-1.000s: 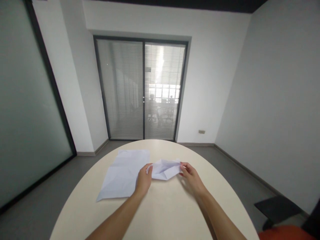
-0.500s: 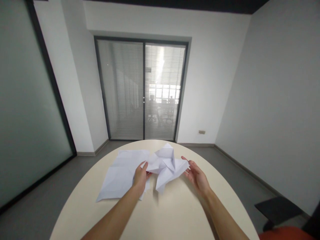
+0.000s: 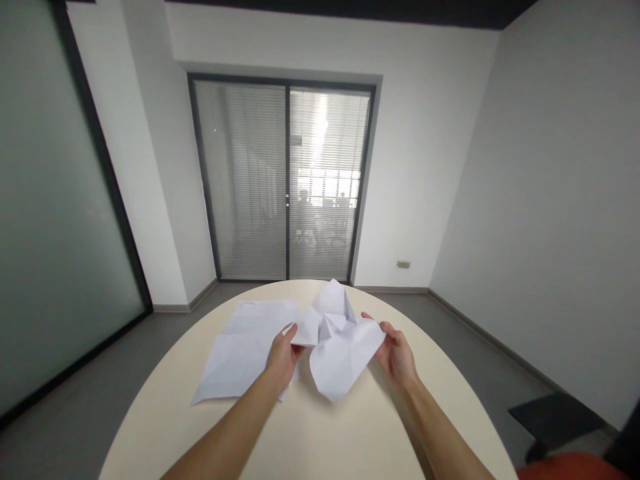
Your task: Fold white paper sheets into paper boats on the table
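Between my hands a folded sheet of white paper [image 3: 345, 350] is held up over the table, its creased flaps spreading out from a raised middle. My left hand [image 3: 284, 353] pinches its left corner, thumb on top. At the right edge, my right hand [image 3: 397, 350] grips another corner between thumb and fingers; some of those fingers are hidden behind the paper. Left of it, several white paper sheets [image 3: 240, 353] with faint creases lie on the table, partly covered by my left hand and forearm.
The round cream table [image 3: 320, 440] fills the lower middle. A black chair armrest [image 3: 555, 420] and an orange-red seat [image 3: 575, 467] stand at the lower right. Beyond the table is a glazed door with blinds [image 3: 287, 180], between white walls.
The paper has opened out: its front and right flaps, narrow and pinwheel-like before, now spread into a broad flap. Both hands stay at nearly the same places, still holding its corners.
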`<state>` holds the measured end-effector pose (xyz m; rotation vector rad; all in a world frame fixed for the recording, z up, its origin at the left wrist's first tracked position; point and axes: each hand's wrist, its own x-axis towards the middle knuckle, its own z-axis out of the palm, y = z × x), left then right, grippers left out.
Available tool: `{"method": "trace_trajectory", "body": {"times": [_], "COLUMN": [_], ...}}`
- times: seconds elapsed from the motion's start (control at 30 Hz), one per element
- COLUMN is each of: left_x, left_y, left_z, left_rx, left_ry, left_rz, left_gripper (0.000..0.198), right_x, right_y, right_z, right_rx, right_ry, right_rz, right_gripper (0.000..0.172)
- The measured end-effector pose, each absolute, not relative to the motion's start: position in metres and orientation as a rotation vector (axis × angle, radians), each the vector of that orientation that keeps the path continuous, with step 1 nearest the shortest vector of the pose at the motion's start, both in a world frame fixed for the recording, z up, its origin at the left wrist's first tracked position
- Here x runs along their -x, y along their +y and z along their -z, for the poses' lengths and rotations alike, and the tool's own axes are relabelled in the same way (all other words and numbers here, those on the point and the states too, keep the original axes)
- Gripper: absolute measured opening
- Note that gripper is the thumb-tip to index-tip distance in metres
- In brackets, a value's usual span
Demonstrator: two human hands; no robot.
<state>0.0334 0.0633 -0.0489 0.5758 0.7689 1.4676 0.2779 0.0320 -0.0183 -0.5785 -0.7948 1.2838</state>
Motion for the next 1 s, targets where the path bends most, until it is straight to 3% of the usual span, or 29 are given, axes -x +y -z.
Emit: {"method": "trace_trajectory", "body": {"times": [0.2,0.33,0.5,0.7,0.9,1.0], "left_x": [-0.029,-0.043,-0.059,-0.066,-0.08,-0.061], "left_y": [0.058,0.039,0.02,0.012,0.013,0.026], "left_z": [0.05,0.037,0.016,0.01,0.01,0.004], "left_rx": [-1.289,-1.641,-1.535,-1.173,-1.222,-1.28], "left_ry": [1.164,1.185,0.985,0.923,0.887,1.092], "left_rz": [-1.317,-1.381,-1.3,-1.286,-1.282,-1.391], "left_gripper": [0.044,0.067,0.037,0.044,0.043,0.035], "right_x": [-0.272,-0.267,-0.265,-0.25,-0.238,-0.25], "right_y": [0.026,0.025,0.024,0.01,0.002,0.011], "right_z": [0.011,0.019,0.029,0.019,0.012,0.019], "right_rx": [0.783,0.988,0.993,0.909,0.894,0.996], "right_ry": [-0.806,-0.872,-0.988,-1.229,-1.325,-1.21], "right_rz": [-1.241,-1.255,-1.196,-1.346,-1.407,-1.263], "right_gripper": [0.019,0.036,0.044,0.067,0.058,0.058]}}
